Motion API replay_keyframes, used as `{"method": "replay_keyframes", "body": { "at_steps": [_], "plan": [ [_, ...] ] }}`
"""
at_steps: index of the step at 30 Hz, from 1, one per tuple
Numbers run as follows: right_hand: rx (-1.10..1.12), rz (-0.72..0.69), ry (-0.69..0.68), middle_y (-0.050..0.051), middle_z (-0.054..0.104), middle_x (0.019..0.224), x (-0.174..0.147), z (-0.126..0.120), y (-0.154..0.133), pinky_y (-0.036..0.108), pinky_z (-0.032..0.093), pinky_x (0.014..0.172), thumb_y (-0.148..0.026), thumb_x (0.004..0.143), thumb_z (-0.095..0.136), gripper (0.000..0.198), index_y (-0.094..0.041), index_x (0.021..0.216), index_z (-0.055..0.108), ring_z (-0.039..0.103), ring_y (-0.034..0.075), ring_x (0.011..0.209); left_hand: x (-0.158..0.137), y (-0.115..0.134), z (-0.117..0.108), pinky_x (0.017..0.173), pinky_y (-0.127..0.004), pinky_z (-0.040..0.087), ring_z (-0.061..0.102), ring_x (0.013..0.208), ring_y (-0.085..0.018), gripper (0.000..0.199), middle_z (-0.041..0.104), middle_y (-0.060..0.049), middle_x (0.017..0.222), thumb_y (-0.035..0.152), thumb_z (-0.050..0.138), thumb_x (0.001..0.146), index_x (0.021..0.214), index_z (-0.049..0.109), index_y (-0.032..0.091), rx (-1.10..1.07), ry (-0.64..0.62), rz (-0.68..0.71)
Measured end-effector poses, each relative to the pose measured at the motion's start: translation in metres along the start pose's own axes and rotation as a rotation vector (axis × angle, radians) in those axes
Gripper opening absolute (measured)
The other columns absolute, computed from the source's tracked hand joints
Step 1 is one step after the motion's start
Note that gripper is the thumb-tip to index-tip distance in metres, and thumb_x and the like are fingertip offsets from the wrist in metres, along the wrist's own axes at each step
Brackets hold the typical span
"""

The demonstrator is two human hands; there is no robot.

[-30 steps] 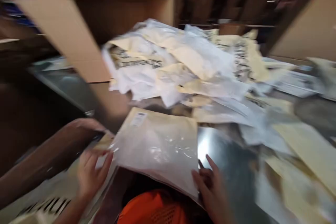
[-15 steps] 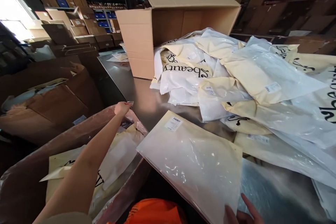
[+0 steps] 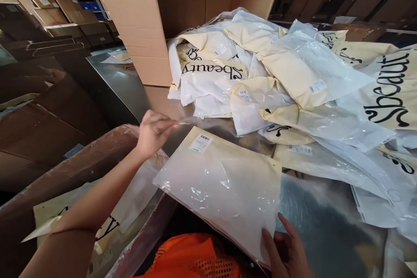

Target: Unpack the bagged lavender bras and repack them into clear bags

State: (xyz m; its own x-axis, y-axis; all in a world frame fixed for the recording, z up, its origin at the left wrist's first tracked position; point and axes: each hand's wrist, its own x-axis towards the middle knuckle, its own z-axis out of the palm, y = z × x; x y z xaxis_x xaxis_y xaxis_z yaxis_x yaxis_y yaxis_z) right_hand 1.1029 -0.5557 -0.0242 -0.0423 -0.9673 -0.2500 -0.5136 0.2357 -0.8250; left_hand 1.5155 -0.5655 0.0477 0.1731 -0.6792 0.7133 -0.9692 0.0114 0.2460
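The flat cream-coloured bag, sealed in clear plastic, lies on the metal table directly in front of the person, with its near edge overhanging the table's edge above an orange mesh garment. A white barcode label sits at the bag's far left corner. The left hand is extended to that far left corner, fingers pinched together on a thin clear strip of plastic at the bag's top edge. The right hand rests at the bag's near right corner, fingers spread and loosely curled, thumb and fingertips touching the bag's edge; it is not closed around it. Behind the bag, a loose pile of similar packaged bags, some printed with black script lettering, covers the far and right part of the table. A large open cardboard box lies on its side behind the pile, with its opening facing the pile. To the left of the table, beneath the left forearm, a brown container holds further packaged bags. Stacked cartons are visible in the background at upper left.
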Motion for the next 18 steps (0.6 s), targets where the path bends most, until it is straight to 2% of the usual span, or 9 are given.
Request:
{"method": "replay_keyframes", "body": {
  "at_steps": [2, 4, 7, 9, 10, 11, 13, 16, 18],
  "plan": [
    [0.001, 0.002, -0.026, 0.001, 0.065, 0.077, 0.004, -0.001, 0.007, 0.030, 0.050, 0.061, -0.078, 0.068, 0.063, 0.089, -0.018, 0.133, 0.051, 0.061, 0.021, 0.069, 0.014, 0.031, 0.005, 0.077, -0.032, 0.043, 0.052, 0.082, -0.017, 0.017, 0.066, -0.002, 0.081, 0.038, 0.066, 0.090, 0.096, 0.078, 0.027, -0.158, -0.046, 0.169],
    [0.013, 0.004, -0.036, 0.002, 0.065, 0.075, 0.005, -0.001, 0.011, 0.030, 0.050, 0.060, -0.077, 0.068, 0.062, 0.088, -0.017, 0.133, 0.051, 0.061, 0.021, 0.068, 0.024, 0.056, 0.016, 0.076, -0.031, 0.041, 0.051, 0.083, -0.017, 0.016, 0.062, -0.003, 0.083, 0.037, 0.068, 0.089, 0.096, 0.078, 0.028, -0.221, -0.151, 0.248],
    [0.013, -0.016, -0.018, 0.001, 0.064, 0.077, 0.001, -0.001, 0.012, 0.030, 0.049, 0.061, -0.077, 0.069, 0.062, 0.086, -0.018, 0.131, 0.052, 0.061, 0.021, 0.069, 0.027, 0.082, 0.035, 0.076, -0.033, 0.037, 0.051, 0.088, -0.019, 0.007, 0.060, -0.004, 0.086, 0.031, 0.073, 0.085, 0.087, 0.079, 0.030, -0.153, -0.444, 0.359],
    [0.011, -0.036, 0.001, 0.001, 0.064, 0.079, -0.003, 0.000, 0.008, 0.030, 0.048, 0.063, -0.075, 0.072, 0.060, 0.082, -0.020, 0.131, 0.052, 0.061, 0.021, 0.071, 0.026, 0.090, 0.043, 0.075, -0.034, 0.035, 0.051, 0.086, -0.020, 0.008, 0.059, -0.004, 0.085, 0.023, 0.075, 0.082, 0.076, 0.079, 0.028, -0.095, -0.653, 0.430],
    [0.018, -0.043, 0.006, 0.001, 0.063, 0.080, -0.006, 0.000, 0.006, 0.030, 0.047, 0.064, -0.074, 0.074, 0.059, 0.079, -0.020, 0.132, 0.052, 0.061, 0.020, 0.072, 0.025, 0.091, 0.044, 0.075, -0.033, 0.035, 0.051, 0.085, -0.019, 0.010, 0.059, -0.003, 0.083, 0.021, 0.075, 0.081, 0.075, 0.079, 0.027, -0.107, -0.711, 0.434],
    [0.024, -0.047, 0.007, 0.000, 0.063, 0.081, -0.008, 0.001, 0.003, 0.030, 0.046, 0.065, -0.073, 0.077, 0.057, 0.076, -0.021, 0.133, 0.051, 0.060, 0.019, 0.071, 0.026, 0.089, 0.043, 0.074, -0.033, 0.036, 0.052, 0.082, -0.019, 0.010, 0.058, -0.003, 0.081, 0.020, 0.074, 0.081, 0.076, 0.079, 0.027, -0.158, -0.723, 0.402],
    [0.026, -0.054, 0.000, -0.001, 0.061, 0.080, -0.010, 0.001, 0.001, 0.030, 0.045, 0.065, -0.070, 0.081, 0.054, 0.071, -0.022, 0.133, 0.051, 0.058, 0.018, 0.068, 0.029, 0.079, 0.038, 0.072, -0.031, 0.040, 0.053, 0.076, -0.017, 0.009, 0.058, -0.003, 0.078, 0.026, 0.072, 0.084, 0.086, 0.080, 0.027, -0.355, -0.637, 0.225],
    [0.049, -0.058, -0.035, -0.002, 0.059, 0.075, -0.008, 0.001, 0.004, 0.030, 0.045, 0.062, -0.071, 0.082, 0.053, 0.072, -0.022, 0.134, 0.050, 0.056, 0.018, 0.063, 0.037, 0.050, 0.025, 0.066, -0.029, 0.044, 0.055, 0.070, -0.016, 0.025, 0.062, -0.004, 0.074, 0.046, 0.074, 0.079, 0.089, 0.081, 0.024, -0.637, -0.428, -0.211],
    [0.077, -0.066, -0.058, -0.001, 0.059, 0.074, -0.006, 0.001, 0.009, 0.029, 0.046, 0.059, -0.072, 0.082, 0.053, 0.074, -0.021, 0.136, 0.049, 0.057, 0.019, 0.063, 0.038, 0.026, 0.017, 0.063, -0.027, 0.044, 0.056, 0.071, -0.016, 0.040, 0.066, -0.005, 0.076, 0.056, 0.083, 0.063, 0.082, 0.080, 0.022, -0.707, -0.300, -0.509]
  ]
}}
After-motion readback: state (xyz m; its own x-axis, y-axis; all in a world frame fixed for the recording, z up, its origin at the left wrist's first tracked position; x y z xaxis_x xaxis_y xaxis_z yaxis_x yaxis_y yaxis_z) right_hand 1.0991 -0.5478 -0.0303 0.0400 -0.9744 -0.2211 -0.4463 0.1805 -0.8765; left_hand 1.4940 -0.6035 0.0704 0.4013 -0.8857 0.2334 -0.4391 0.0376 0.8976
